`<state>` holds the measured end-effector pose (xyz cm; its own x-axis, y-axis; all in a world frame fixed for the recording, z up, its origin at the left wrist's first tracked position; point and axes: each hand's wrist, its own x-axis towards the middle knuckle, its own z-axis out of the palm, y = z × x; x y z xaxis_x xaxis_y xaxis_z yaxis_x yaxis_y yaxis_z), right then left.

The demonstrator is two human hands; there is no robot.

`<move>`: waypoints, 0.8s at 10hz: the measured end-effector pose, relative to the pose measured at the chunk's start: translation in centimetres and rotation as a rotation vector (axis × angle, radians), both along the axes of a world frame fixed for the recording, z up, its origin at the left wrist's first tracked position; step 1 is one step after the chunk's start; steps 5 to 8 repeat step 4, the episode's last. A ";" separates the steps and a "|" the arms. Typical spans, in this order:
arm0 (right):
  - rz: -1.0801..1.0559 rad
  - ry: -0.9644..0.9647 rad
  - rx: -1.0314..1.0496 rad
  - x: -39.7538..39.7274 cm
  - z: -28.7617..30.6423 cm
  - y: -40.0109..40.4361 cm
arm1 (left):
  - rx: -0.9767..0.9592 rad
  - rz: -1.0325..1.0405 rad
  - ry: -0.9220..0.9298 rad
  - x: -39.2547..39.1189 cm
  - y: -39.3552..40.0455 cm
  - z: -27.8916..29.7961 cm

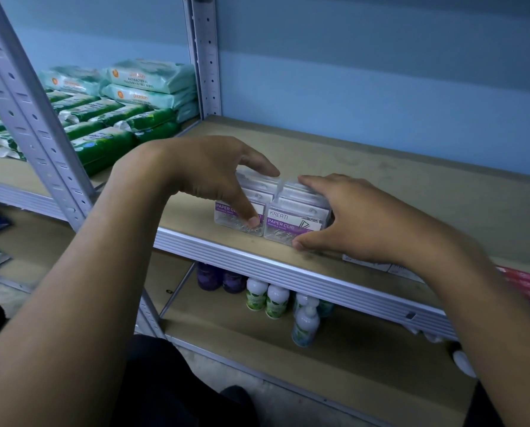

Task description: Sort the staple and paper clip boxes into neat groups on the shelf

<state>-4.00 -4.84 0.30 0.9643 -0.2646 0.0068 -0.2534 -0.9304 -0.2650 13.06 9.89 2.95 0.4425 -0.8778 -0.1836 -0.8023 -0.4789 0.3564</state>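
Head view looks down on a brown shelf point(381, 186) where two rows of clear clip boxes stand side by side, right at the front lip, touching each other. On the left row point(242, 211) the left hand point(208, 167) arches over the top, thumb curled down against the front box and fingers hooked over the back, so it grips that row. On the right row point(294, 220) the right hand point(350, 220) does much the same from the side, thumb low at the front corner and fingers laid over the top, holding it. Purple labels read "PAPER CLIP" and one shows "KREATI".

Behind and to the right of the boxes the board runs bare to the blue wall point(381, 72), so there is plenty of room to slide things back; forward there is almost none before the ribbed metal edge point(257, 263).

How many boxes each row holds is hard to count, since the hands cover most of them. Under the right forearm lie pale flat boxes point(381, 268), mostly hidden, and a red pack point(529, 288) is cut off at the frame's edge; I cannot tell what either is.

Left of the grey upright point(32, 118), the next bay holds wipes point(152, 81) in green and pale packs. Below stand bottles point(267, 298), white with green labels, and darker purple ones beside them
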 end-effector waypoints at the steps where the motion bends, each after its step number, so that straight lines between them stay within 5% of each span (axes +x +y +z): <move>1: 0.003 -0.004 -0.009 0.0 -0.1 0.1 | 0.001 -0.001 -0.013 0.0 -0.1 0.1; 8: -0.018 -0.033 0.047 -1.5 1.2 -0.5 | -0.023 0.055 0.007 -0.5 1.0 0.8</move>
